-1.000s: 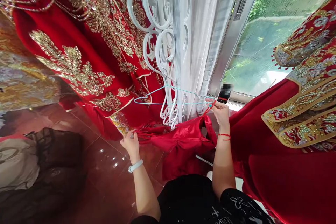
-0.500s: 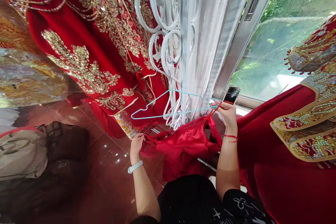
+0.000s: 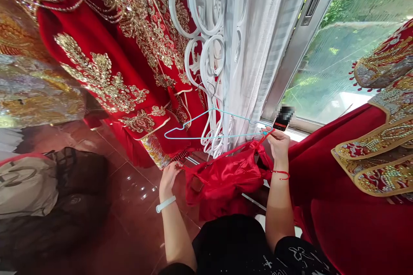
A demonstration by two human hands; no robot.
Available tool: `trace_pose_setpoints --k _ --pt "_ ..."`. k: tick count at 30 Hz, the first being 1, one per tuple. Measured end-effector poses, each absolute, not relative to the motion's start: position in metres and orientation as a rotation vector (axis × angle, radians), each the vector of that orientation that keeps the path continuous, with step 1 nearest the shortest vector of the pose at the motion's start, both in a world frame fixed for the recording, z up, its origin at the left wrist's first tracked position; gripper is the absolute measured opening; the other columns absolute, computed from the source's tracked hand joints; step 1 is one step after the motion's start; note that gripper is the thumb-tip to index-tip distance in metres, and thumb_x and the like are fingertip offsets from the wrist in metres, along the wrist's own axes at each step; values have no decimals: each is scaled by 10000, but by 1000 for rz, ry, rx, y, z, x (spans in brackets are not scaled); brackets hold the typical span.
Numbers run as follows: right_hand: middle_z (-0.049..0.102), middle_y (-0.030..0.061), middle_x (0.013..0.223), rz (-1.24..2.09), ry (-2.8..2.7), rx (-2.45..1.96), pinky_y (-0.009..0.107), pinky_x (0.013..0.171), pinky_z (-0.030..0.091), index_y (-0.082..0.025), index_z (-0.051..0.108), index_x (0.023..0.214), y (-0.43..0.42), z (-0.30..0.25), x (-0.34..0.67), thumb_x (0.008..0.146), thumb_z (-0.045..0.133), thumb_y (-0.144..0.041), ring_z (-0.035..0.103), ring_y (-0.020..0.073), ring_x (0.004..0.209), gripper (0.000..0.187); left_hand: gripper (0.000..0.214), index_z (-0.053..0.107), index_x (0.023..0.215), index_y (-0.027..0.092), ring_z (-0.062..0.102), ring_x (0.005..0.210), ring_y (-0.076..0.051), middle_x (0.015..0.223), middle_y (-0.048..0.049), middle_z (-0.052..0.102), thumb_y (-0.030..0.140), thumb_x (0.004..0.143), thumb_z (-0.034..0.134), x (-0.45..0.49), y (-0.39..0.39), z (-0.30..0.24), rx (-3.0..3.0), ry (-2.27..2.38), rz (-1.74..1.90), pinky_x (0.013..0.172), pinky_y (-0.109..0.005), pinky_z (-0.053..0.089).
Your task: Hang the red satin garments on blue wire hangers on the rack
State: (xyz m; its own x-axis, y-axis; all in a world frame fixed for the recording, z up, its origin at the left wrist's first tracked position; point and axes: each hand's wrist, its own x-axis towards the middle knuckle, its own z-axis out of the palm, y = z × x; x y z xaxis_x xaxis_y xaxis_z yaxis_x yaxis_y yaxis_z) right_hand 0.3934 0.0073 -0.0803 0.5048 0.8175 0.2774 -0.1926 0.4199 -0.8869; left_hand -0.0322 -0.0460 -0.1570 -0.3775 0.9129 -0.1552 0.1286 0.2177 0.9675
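Note:
A plain red satin garment point(image 3: 222, 176) hangs slack between my two hands. My left hand point(image 3: 168, 179) is closed on its left edge or strap, low over the floor. My right hand point(image 3: 278, 144) is closed on the right end of a thin light-blue wire hanger point(image 3: 206, 125), together with a red strap of the garment and a small black and red tag point(image 3: 282, 119). The hanger lies nearly level in front of a white ornamental rack point(image 3: 208, 51), with its hook pointing up.
Heavy red gowns with gold embroidery point(image 3: 106, 51) hang to the left, and another red gown point(image 3: 364, 172) fills the right. A white curtain point(image 3: 258, 43) and a window frame point(image 3: 303, 30) stand behind. A dark bag point(image 3: 74, 189) lies on the glossy red-brown floor point(image 3: 135, 206).
My left hand has shifted slightly right and down with the garment's edge, so the cloth bunches more between my hands. The hanger has levelled out a little. My right hand has stayed in place.

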Motion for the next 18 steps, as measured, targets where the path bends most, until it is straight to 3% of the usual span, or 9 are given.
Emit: trace_pose_setpoints --k 4,8,12,18 --pt "805 31 803 695 -816 -944 429 837 635 -221 811 763 2 -81 392 567 908 -337 756 222 752 247 350 731 884 151 713 844 -222 941 -126 759 447 700 697 -29 -45 -139 946 1496 1347 829 -398 599" --pt "806 26 805 682 -816 -923 406 822 633 -221 814 760 2 -80 395 572 904 -317 752 211 754 230 545 771 1029 125 720 787 -195 1070 -146 779 438 592 859 -37 -33 -107 908 1430 1601 783 -376 608" --pt "803 16 788 677 -818 -901 399 807 632 -219 821 804 5 -79 399 556 916 -330 747 203 732 288 551 797 998 118 749 825 -234 998 -126 801 507 612 855 -48 -11 -70 1062 1544 1695 846 -434 624" --pt "804 23 787 718 -840 -896 398 765 639 -229 824 803 6 -81 398 532 925 -376 741 208 718 325 485 816 955 154 744 1036 -311 1017 -124 806 571 707 795 -59 -2 -16 1591 1509 1462 987 -483 581"
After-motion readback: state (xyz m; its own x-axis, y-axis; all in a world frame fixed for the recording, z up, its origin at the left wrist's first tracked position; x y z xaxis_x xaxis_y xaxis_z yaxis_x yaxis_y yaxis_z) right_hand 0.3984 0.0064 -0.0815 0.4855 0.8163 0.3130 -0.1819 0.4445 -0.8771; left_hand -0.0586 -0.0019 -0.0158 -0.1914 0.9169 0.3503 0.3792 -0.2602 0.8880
